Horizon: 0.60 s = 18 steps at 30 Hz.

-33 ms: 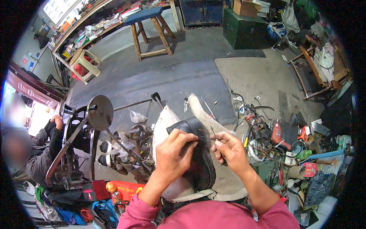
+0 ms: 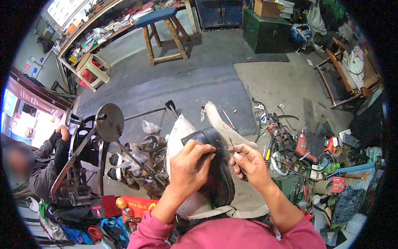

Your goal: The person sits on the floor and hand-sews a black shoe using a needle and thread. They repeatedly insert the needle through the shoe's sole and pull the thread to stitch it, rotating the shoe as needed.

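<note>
A pale cloth [image 2: 250, 200] bears a black boot [image 2: 218, 189]. Beyond it, the grey floor [image 2: 271, 81], partly covered by dark sheeting [image 2: 186, 89], carries a blue-topped wooden stool [image 2: 156, 17], a cream plastic stool [image 2: 86, 62], a dark green chest [image 2: 265, 36], a wooden chair [image 2: 340, 71] and a crumpled clear bag [image 2: 150, 127].

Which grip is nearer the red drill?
Right. The right grip is left of the red drill, apart from it; the left grip is farther left.

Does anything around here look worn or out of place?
The long cream cloth strip has a ragged far tip, perhaps frayed; a crumpled clear plastic bag lies loose on the dark grey floor, like litter.
</note>
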Tool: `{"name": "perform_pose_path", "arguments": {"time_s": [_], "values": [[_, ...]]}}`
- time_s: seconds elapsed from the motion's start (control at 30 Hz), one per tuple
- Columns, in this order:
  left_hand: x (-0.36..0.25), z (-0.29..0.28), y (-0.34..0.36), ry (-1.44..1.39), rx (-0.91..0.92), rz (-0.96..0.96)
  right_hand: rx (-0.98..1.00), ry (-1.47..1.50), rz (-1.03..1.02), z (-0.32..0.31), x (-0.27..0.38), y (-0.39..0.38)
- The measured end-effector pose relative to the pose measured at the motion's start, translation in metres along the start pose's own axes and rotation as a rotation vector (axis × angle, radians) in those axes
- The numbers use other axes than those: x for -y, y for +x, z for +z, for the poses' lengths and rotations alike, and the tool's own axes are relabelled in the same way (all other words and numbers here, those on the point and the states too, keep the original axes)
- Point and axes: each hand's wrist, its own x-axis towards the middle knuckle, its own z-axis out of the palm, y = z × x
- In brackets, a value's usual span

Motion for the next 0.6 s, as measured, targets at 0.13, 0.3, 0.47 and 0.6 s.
{"name": "perform_pose_path", "arguments": {"time_s": [0.13, 0.3, 0.47, 0.6], "values": [[0.001, 0.005, -0.003, 0.104, 0.036, 0.004, 0.073, 0.294, 0.095, 0.002, 0.000, -0.002], [-0.002, 0.009, -0.002, 0.215, 0.047, 0.095, 0.056, 0.351, 0.085, 0.011, 0.014, -0.009], [0.002, 0.014, -0.004, 0.230, 0.003, 0.121, -0.026, 0.279, 0.021, 0.020, 0.015, -0.007], [0.005, 0.015, -0.009, 0.213, -0.040, 0.099, -0.032, 0.151, -0.071, 0.016, 0.007, -0.006]]}}
